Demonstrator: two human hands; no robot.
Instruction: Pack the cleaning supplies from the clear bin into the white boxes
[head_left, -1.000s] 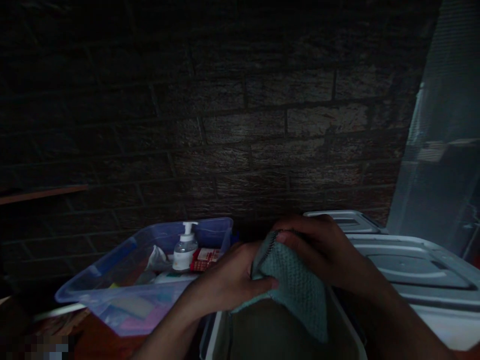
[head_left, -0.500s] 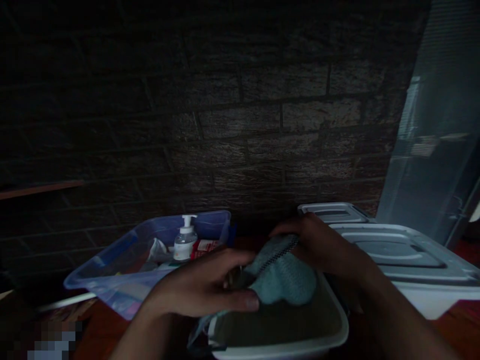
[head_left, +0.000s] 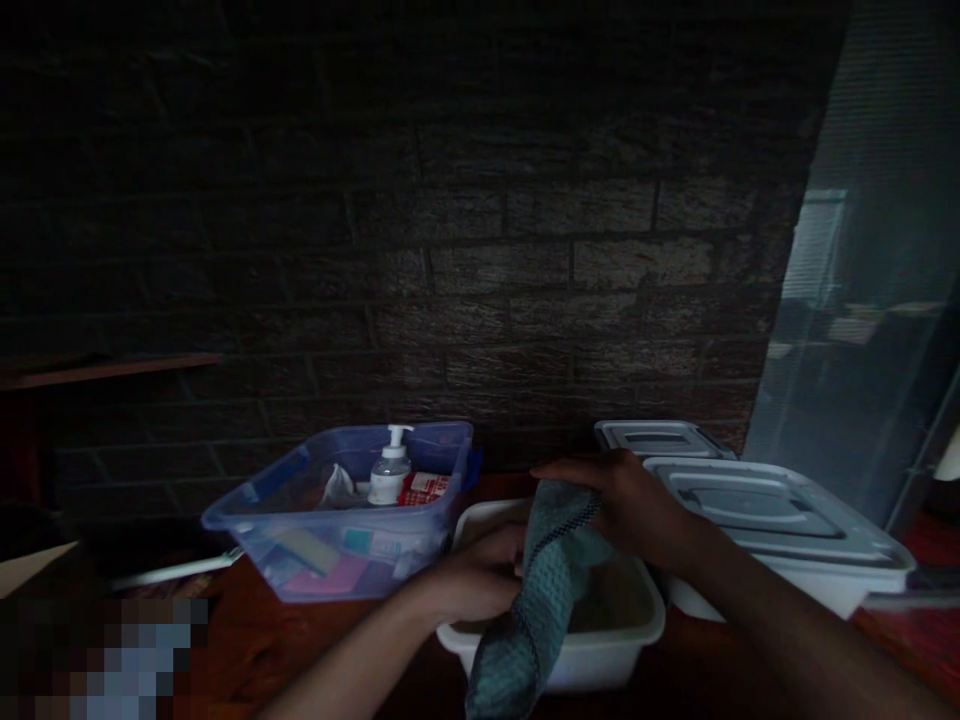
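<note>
A teal textured cloth with a dark checked band hangs twisted over a white plastic tub in the head view. Its lower end drapes over the tub's front rim. My right hand grips the cloth's upper end, fingers wrapped round it. Low over the tub, my left hand is closed against the cloth's left side. Part of its fingers is hidden behind the fabric. The inside of the tub is dark, and the cloth and hands cover some of it.
A clear bluish bin on the left holds a pump bottle, a red packet and other items. White lidded boxes stand on the right. A brick wall rises behind; a glass panel is at far right.
The bunched cloth has been drawn out into a long hanging twist, its lower end now past the tub's front rim. My left hand has moved right and closed in. The view has shifted slightly.
</note>
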